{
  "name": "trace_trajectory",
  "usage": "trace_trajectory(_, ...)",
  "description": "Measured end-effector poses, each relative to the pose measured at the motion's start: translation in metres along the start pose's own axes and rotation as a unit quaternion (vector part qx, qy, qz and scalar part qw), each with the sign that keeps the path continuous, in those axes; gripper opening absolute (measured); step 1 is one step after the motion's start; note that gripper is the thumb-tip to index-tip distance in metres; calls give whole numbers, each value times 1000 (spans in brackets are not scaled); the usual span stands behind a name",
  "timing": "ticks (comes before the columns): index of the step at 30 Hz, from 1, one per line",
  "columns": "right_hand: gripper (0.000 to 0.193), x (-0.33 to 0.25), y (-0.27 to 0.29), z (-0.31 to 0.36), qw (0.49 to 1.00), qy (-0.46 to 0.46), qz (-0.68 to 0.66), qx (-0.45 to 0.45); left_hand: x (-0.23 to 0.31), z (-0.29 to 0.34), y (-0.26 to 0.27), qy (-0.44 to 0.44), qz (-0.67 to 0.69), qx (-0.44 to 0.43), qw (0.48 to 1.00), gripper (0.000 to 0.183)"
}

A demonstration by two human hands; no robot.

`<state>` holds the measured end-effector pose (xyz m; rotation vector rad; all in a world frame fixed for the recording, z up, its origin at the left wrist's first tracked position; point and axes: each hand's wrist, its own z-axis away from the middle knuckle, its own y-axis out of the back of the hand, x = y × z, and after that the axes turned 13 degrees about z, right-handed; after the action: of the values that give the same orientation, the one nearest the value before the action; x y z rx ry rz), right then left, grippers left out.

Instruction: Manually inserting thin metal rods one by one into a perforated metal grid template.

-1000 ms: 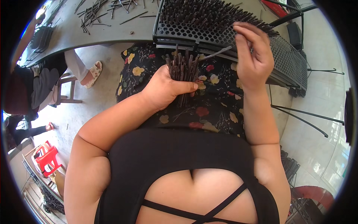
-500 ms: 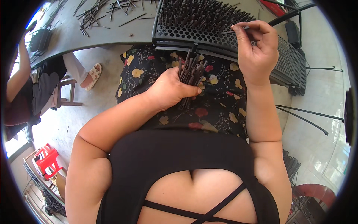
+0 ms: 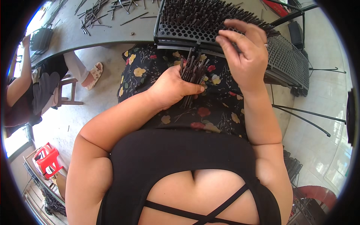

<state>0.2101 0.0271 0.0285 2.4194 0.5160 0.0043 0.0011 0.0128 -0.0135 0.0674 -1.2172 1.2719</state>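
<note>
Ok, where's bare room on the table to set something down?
Bare patch: the grey table between the loose sticks and its curved front edge, except one small round piece. Crowded: the far side of the perforated rack, packed with upright sticks.

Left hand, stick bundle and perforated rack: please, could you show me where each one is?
Left hand [image 3: 173,86]: head view, near the thumb's base.
Stick bundle [image 3: 194,71]: head view, upper part of the sticks.
Perforated rack [image 3: 187,34]: head view, bare front strip.
</note>
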Motion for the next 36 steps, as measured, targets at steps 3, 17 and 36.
trace_trajectory(3,21,-29,13,5,944,-177,-211,-182,0,1,4,-3,-11,-16,1000,25)
trace_trajectory(17,23,8,-6,-4,945,-196,-259,34,3,-1,4,30,-72,-59,995,19)
trace_trajectory(36,21,-30,7,8,890,-284,-315,-165,2,0,10,-14,72,-33,997,24)
